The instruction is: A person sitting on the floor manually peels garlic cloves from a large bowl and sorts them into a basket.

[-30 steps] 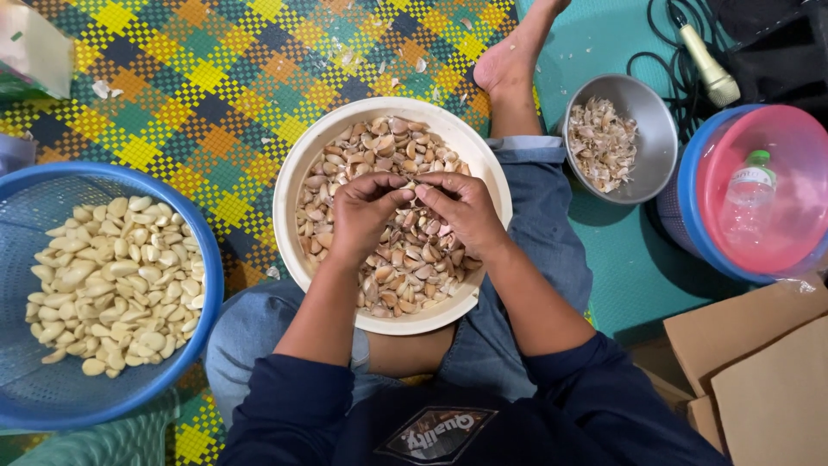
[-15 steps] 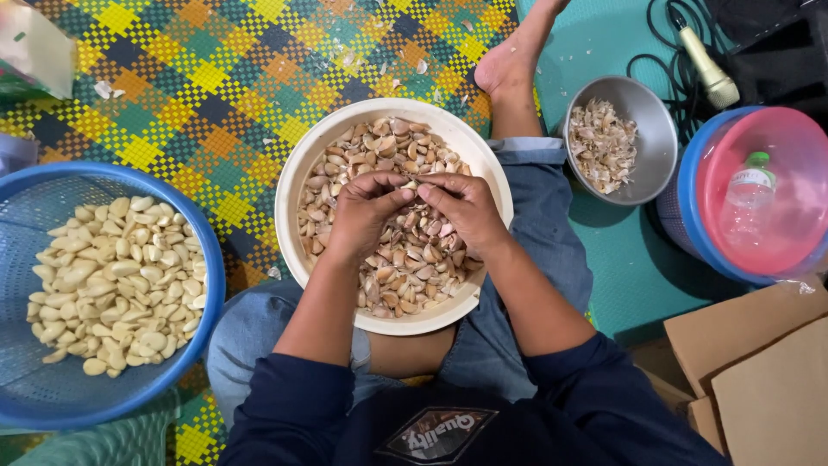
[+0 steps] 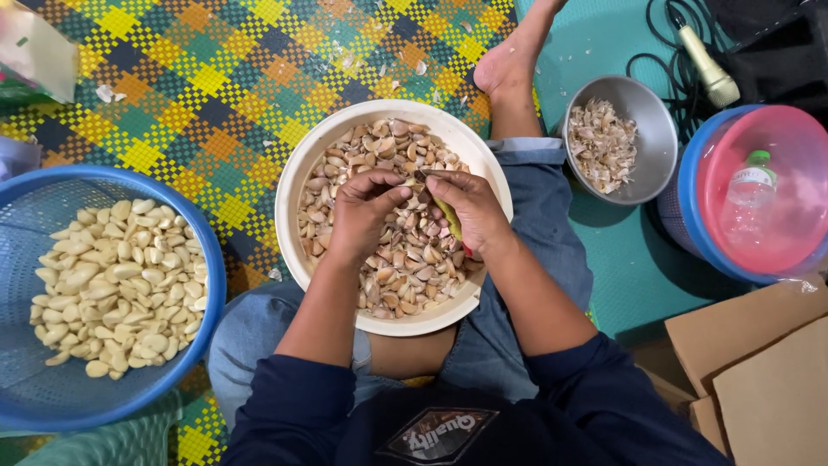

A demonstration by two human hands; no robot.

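A cream bowl full of unpeeled garlic cloves rests on my lap. Both hands hover over its middle, fingertips meeting. My left hand pinches a single garlic clove between thumb and fingers. My right hand grips a small knife with a yellowish handle, its blade tip touching that clove. To my left, a blue basket holds several peeled pale cloves.
A steel bowl with garlic skins sits to the right on a teal mat. Beyond it, a pink basin inside a blue one holds a plastic bottle. Cardboard lies at lower right, a microphone and cables at upper right. My bare foot rests on the chequered mat.
Both hands have stayed over the bowl's middle, with fingers shifting slightly around the clove. Nothing else has moved.
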